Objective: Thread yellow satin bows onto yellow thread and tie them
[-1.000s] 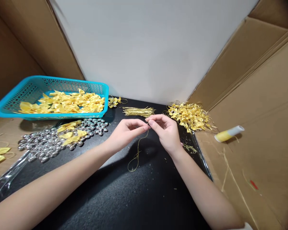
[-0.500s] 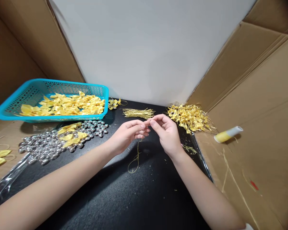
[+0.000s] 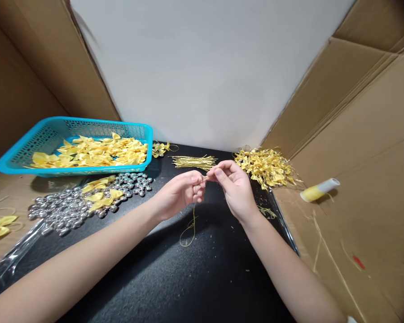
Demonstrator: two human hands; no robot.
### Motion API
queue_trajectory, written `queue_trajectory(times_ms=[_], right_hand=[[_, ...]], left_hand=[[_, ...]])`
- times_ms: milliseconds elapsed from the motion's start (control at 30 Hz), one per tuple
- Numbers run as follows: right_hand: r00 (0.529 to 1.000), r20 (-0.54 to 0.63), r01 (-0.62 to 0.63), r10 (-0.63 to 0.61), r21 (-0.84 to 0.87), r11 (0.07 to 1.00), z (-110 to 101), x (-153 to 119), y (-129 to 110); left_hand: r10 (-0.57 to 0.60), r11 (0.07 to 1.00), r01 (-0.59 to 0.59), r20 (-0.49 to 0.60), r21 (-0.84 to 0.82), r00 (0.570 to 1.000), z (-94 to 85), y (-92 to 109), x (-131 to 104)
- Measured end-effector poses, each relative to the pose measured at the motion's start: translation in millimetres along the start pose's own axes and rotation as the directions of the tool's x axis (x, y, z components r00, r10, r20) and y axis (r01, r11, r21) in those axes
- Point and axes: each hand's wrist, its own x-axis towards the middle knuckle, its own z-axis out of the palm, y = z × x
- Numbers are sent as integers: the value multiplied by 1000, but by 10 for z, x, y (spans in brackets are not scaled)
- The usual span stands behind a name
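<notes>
My left hand pinches a thin gold cord between thumb and forefinger, and its looped end hangs below over the black surface. Just to its right, my right hand has thumb and fingertips closed at the same cord, nearly touching the left fingertips. The exact crossing of the cord is too small to make out. Beyond the hands lies a bundle of gold cords. A pile of yellow bows with silver beads sits behind and right of my right hand.
At the left stands a blue basket of yellow bows. Silver beads and loose yellow bows lie before it. A white-and-yellow tube is at the right. Cardboard walls flank a white panel.
My left fingertips have drawn slightly apart from the right ones, and the left fingers have curled inward. The view has tilted a little, so the basket and beads appear lower.
</notes>
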Motion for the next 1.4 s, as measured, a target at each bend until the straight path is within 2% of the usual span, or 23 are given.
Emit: queue_trajectory(times_ms=[167, 300, 367, 433, 533, 667, 767, 900, 1000, 1100, 1233, 1333, 1400], right_hand=[[996, -81, -27, 30, 48, 998, -56, 61, -138], [979, -185, 88, -83, 21, 996, -343, 200, -381], [948, -265, 179, -179, -23, 984, -548, 272, -520], [892, -345, 268, -291, -114, 957, -730, 318, -639], [819, -391, 337, -421, -267, 903, -874, 334, -740], [806, -370, 356, -461, -319, 878, -878, 325, -761], [802, -406, 345, -438, -285, 895, -889, 346, -736], [829, -479, 250, -289, -145, 957, -946, 408, -612], [853, -502, 142, -141, -37, 989, -976, 463, -469], [831, -550, 112, -81, 22, 994, -1035, 506, -380], [779, -623, 113, -67, 34, 993, -1184, 533, -416], [756, -637, 176, -152, -25, 984, -1308, 536, -510], [735, -636, 233, -234, -88, 969, -1385, 532, -579]], left_hand=[[-99, 995, 95, 212, 30, 972, -42, 12, -41], [-233, 966, 191, 265, 174, 936, -142, -29, -23], [-301, 938, 237, 254, 254, 919, -205, -63, 5], [-352, 914, 279, 232, 296, 907, -262, -96, 33], [-359, 910, 294, 203, 293, 911, -313, -129, 58], [-268, 931, 200, 200, 305, 942, -292, -139, 53], [-93, 955, 22, 227, 296, 970, -230, -128, 30], [152, 952, -211, 255, 223, 955, -152, -79, -18], [203, 960, -252, 319, 120, 926, -104, -24, -64], [142, 981, -182, 392, 66, 909, -55, 28, -109], [6, 989, -64, 393, 137, 920, -34, 61, -126], [-171, 949, 46, 387, 311, 906, -59, 50, -102], [-335, 873, 138, 370, 468, 866, -72, 30, -87]])
